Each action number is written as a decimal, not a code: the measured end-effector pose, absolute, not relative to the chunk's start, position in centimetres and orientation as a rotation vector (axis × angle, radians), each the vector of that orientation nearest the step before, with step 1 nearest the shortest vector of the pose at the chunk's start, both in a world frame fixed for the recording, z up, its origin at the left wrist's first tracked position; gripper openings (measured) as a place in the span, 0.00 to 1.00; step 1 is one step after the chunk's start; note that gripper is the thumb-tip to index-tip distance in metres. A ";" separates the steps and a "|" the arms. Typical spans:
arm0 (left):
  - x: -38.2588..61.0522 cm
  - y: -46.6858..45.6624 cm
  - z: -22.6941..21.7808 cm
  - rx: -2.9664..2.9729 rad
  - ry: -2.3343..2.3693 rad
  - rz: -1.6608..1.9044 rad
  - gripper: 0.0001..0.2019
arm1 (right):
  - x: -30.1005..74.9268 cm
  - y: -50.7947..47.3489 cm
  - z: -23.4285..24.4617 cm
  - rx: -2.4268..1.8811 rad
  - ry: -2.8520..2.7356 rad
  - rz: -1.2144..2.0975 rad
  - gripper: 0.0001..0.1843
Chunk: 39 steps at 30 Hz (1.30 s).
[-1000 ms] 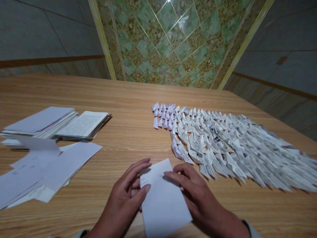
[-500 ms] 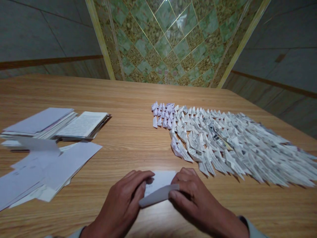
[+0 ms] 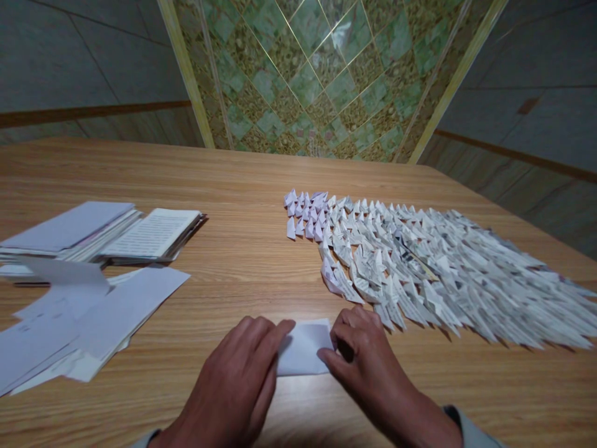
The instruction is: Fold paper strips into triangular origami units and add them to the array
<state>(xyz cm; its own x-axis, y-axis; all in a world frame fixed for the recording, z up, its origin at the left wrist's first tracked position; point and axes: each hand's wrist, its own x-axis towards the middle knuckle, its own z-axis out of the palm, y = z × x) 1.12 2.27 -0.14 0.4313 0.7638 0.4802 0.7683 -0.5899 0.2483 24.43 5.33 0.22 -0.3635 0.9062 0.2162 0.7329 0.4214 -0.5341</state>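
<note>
A folded white sheet of paper [image 3: 304,348] lies on the table between my hands, its near edge folded over flat. My left hand [image 3: 237,367] is at its left side, with fingers bent together and the index fingertip pressing the top left corner. At the right side my right hand [image 3: 361,348] curls round the edge, thumb and fingers closed on the paper. Beyond it to the right stand rows of folded paper boats [image 3: 396,249], lilac ones at the left end and printed white ones across the rest.
At the left lie loose paper sheets [image 3: 125,311]. Behind them stand a stack of papers [image 3: 69,227] and a pile of printed pages [image 3: 153,233]. The wooden table [image 3: 233,186] reaches back to a green tiled panel [image 3: 312,81].
The raised near flap of the paper has been folded away from me and now lies flat. My hands have shifted slightly along its sides; the boats and stacks stay put.
</note>
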 end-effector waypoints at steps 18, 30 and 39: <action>2.7 0.1 -7.8 -2.740 -1.045 -0.530 0.30 | 24.5 5.1 -0.1 -1.410 -2.251 0.312 0.13; 2.3 0.8 -3.5 -2.720 -0.904 -0.393 0.24 | 26.1 2.5 1.2 -0.858 -2.541 -0.102 0.22; 1.6 0.6 -1.4 -2.791 -0.904 -0.399 0.33 | 28.8 1.9 0.1 -0.876 -2.725 -0.045 0.36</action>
<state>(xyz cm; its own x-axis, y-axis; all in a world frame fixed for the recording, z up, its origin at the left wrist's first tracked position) 1.58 0.63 -1.37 0.7791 0.5467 0.3068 0.5952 -0.7987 -0.0885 28.78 1.88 0.11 -0.7774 0.5673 0.2717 0.5759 0.8157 -0.0551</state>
